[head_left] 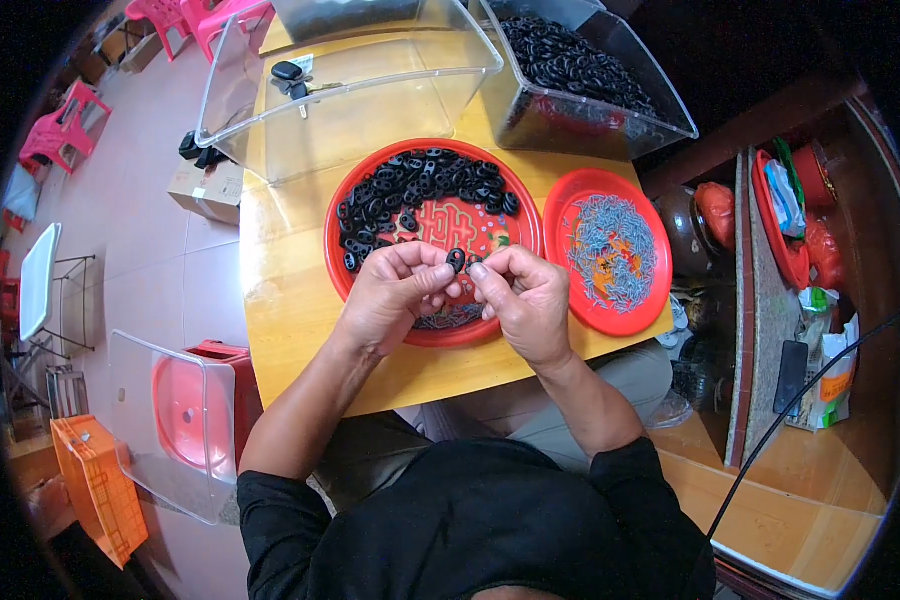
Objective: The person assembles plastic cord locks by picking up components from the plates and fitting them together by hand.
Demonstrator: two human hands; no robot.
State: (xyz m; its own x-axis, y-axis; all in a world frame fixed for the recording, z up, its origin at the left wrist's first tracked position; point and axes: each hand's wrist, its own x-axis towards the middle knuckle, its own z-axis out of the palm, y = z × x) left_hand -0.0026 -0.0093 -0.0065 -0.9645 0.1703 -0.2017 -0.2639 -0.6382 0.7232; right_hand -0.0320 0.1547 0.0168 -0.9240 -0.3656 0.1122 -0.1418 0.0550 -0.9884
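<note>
Over the near part of a round red tray (334,235), my left hand (395,290) pinches a small black oval cord lock (457,260) with holes in it. Close beside it, almost touching, my right hand (525,300) has thumb and forefinger pressed together on a tiny dark piece (474,263), too small to name. Many similar black pieces (410,185) are heaped along the far and left sides of the tray. Thin grey pieces (450,318) show at its near edge, partly hidden by my hands. To the right, a smaller red tray (555,225) holds many thin grey spring-like pieces (615,250).
Two clear plastic bins stand behind the trays: the left bin (370,85) is beside keys (295,85), the right bin (590,120) holds black rings (570,65). A red stool (185,400) and orange crate (100,490) are left of the yellow table (280,300). Shelves (760,330) stand right.
</note>
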